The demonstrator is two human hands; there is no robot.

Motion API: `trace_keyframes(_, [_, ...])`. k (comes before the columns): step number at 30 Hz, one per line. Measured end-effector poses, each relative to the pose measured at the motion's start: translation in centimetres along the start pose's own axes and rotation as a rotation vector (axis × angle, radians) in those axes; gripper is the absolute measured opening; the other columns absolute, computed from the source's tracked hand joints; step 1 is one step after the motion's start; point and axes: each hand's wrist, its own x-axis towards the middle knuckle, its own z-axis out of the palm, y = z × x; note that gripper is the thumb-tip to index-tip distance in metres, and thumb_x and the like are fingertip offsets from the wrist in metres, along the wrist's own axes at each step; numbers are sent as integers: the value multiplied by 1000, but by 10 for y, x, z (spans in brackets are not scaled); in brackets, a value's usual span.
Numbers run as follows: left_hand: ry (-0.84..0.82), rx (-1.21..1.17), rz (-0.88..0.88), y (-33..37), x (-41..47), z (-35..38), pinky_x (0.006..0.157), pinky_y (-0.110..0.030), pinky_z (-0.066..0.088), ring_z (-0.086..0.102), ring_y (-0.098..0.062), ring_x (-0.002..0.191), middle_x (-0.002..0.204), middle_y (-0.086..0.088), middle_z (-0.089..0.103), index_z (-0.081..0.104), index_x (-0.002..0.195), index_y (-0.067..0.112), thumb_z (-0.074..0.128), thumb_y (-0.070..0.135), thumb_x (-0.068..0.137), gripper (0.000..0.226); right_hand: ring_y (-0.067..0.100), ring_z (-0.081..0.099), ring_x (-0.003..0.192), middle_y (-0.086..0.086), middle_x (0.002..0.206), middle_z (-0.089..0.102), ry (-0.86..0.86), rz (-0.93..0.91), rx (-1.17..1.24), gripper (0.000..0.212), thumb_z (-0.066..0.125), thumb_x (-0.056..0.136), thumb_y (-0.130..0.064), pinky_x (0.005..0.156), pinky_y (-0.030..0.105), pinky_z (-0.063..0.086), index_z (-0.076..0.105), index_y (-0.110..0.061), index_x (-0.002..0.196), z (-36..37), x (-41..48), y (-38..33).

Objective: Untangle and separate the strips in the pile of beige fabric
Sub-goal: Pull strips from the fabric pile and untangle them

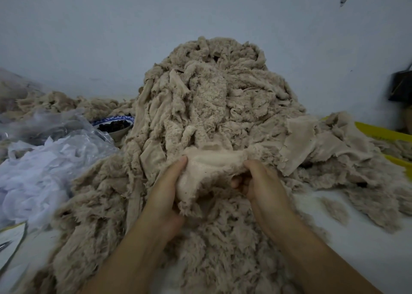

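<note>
Beige fabric pile (218, 97) is heaped on the tabletop (356, 238) right in front of you, and your left hand (165, 188) and right hand (263, 182) each have a grip clamped on one strip (211, 166) at its front. Tease it out slowly so snags loosen, not tighten.

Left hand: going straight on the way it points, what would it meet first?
The left hand would probably meet the pile of beige fabric behind the strip it holds; depth unclear.

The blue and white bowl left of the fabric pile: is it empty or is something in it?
Not empty. The bowl holds dark pieces nearly to its rim; what they are, I cannot tell.
</note>
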Motion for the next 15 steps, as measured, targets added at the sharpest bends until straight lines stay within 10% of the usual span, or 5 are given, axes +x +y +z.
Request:
trace_keyframes(5, [47,31,101,-2,0,6,71,-38,60,73,-30,83,100,-16,74,70,113,6,62,22,90,29,-8,64,71,-21,85,69,-26,-130,-282,6,56,98,-32,62,12,49,61,-35,100,0,-9,-6])
trace_keyframes(8, [38,184,189,-3,-2,25,44,-26,47,57,-18,46,58,-11,63,71,77,5,49,32,100,42,-16,54,107,-34,129,46,-210,-251,-419,55,63,85,-59,77,6,49,40,-54,134,9,-17,-9])
trace_keyframes(15, [-234,512,21,9,0,67,90,-41,55,64,-29,98,110,-24,64,69,115,8,42,51,100,53,-5,55,80,-13,96,56,113,-322,-670,6,58,98,-29,61,4,39,54,-31,93,-16,16,-22])
